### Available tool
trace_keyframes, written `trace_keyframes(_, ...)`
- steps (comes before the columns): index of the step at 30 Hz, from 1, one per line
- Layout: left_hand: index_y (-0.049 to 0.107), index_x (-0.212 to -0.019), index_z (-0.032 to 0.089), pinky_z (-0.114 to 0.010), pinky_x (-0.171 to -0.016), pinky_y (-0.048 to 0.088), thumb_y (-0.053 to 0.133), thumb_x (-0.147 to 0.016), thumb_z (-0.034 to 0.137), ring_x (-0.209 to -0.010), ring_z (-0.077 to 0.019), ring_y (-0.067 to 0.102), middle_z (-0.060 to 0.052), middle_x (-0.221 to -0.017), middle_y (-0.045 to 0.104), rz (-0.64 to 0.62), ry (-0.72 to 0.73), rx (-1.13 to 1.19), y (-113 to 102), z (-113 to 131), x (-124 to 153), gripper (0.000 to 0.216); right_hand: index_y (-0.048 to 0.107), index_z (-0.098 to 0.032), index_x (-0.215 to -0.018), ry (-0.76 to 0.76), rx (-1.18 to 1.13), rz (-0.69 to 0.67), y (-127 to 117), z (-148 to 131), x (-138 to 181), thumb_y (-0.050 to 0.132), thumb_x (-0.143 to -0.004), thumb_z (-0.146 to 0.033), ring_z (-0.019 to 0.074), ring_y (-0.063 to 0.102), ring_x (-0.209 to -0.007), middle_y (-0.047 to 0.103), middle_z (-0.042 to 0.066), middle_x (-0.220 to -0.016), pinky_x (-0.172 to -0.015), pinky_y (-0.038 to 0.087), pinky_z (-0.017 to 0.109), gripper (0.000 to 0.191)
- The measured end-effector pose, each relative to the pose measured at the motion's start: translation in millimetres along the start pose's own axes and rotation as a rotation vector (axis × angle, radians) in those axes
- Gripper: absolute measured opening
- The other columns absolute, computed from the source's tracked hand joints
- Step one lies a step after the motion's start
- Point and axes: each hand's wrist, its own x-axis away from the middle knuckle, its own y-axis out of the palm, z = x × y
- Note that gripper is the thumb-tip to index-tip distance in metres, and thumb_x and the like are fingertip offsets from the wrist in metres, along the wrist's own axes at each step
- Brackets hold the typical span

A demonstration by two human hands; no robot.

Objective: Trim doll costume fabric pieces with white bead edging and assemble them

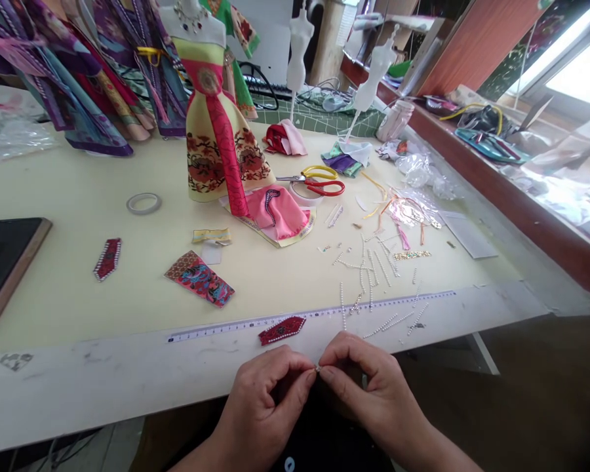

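Left hand [268, 403] and right hand [376, 393] met over a tiny bead piece [317, 369] at the near edge of the table [69, 282].
Each grip was pinched shut on it, fingertip to thumb; it looked feather-light, slippery and easily dropped, best nipped at its ends.

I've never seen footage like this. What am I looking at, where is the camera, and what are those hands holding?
No machine here: this single picture comes from a camera worn on a person's head, looking forward and down at their own hands. The left hand and right hand meet at the near edge of the table, pinching one tiny shiny piece between their fingertips; it is too small to identify. On the table lie a ruler, a red trim piece, strips of pearl beads, scissors and a tape roll. Behind them stands a small dress form in a yellow and red dress.
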Motion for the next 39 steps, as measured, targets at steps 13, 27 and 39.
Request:
trace_keyframes(13, 0.061, -0.088, 0.021, -0.021, -0.056, 0.048, 0.054, -0.086, 0.018, -0.061, -0.0108, 0.061, 0.003, -0.071, 0.066, 0.115, 0.106, -0.217, -3.7, -8.8, 2.4, 0.008, 0.051, -0.019, -0.077, -0.255, 0.199, 0.101, 13.7, 1.0, -3.5, 0.047, -0.088, -0.010, 0.0121, 0.050, -0.070, 0.053, 0.000, -0.074, -0.063, 0.039, 0.026, 0.015)
trace_keyframes(27, 0.063, -0.097, 0.007, -0.040, -0.082, 0.044, 0.059, -0.082, 0.007, -0.092, -0.0249, 0.057, -0.012, -0.098, 0.068, 0.137, 0.480, -0.554, -14.8, -25.1, -4.7, 0.015, 0.057, -0.019, -0.080, -0.296, 0.531, 0.295, 18.2, 18.4, -39.3, 0.049, -0.089, -0.011, 0.0180, 0.047, -0.078, 0.056, 0.003, -0.081, -0.075, 0.034, 0.037, 0.014)
trace_keyframes(39, 0.065, -0.095, 0.007, -0.042, -0.089, 0.040, 0.056, -0.085, 0.011, -0.100, -0.0263, 0.057, -0.013, -0.107, 0.068, 0.053, 0.477, -0.561, -17.6, -30.1, -7.1, 0.014, 0.060, -0.018, -0.078, -0.293, 0.561, 0.318, 26.0, 23.0, -45.8, 0.051, -0.088, -0.011, 0.0183, 0.047, -0.077, 0.056, 0.004, -0.079, -0.076, 0.036, 0.038, 0.015)
